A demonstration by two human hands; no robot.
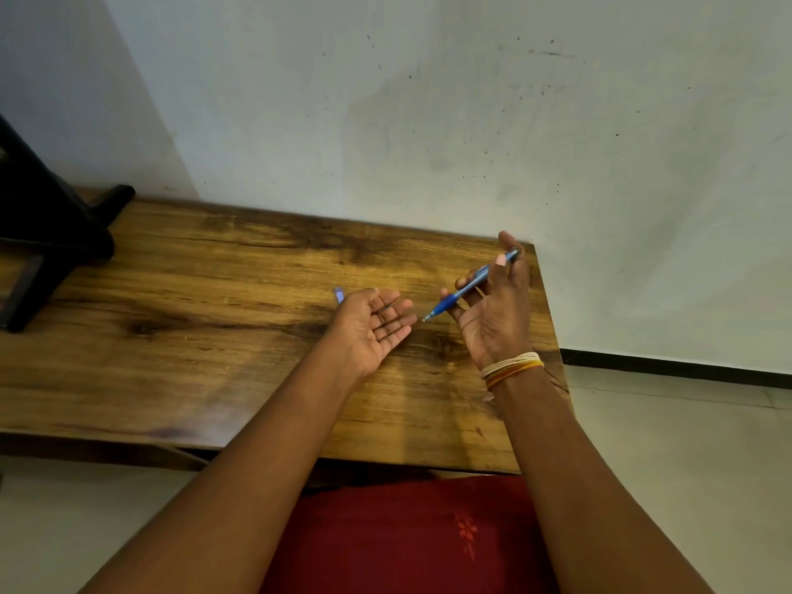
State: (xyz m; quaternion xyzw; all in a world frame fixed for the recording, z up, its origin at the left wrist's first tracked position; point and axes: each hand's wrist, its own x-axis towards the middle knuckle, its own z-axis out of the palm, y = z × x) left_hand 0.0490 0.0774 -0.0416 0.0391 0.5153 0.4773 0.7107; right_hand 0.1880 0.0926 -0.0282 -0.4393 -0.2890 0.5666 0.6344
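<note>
Pale grey plaster, flecked with dark specks, makes up the wall (471, 100) that fills the upper half of the view, with a dark skirting strip (685, 366) at its foot on the right. Against it stands a wooden table (193, 336), its top brown with darker streaks in the grain and its right end well inside the view. A light floor (685, 465) shows beyond that end and along the near edge. A black piece of furniture (47, 225) rests on the table's far left corner, well apart from both hands. Red cloth (407, 542) with a small orange motif lies below the table's near edge, between the two bare forearms. The left hand (373, 325) hovers over the middle of the table, palm turned up and fingers straight and relaxed, gripping nothing; a thin dark line crosses its fingers, and whether that is a crease or a small part cannot be told. The right hand (497, 310), with cream and orange thread bands (512, 367) at the wrist, is raised near the table's far right corner and holds the blue pen (467, 289) between thumb and curled fingers. The pen slants, its tip pointing at the left fingertips and just short of them. A small blue piece (339, 295), blurred, lies on the table just behind the left hand, partly hidden by it.
</note>
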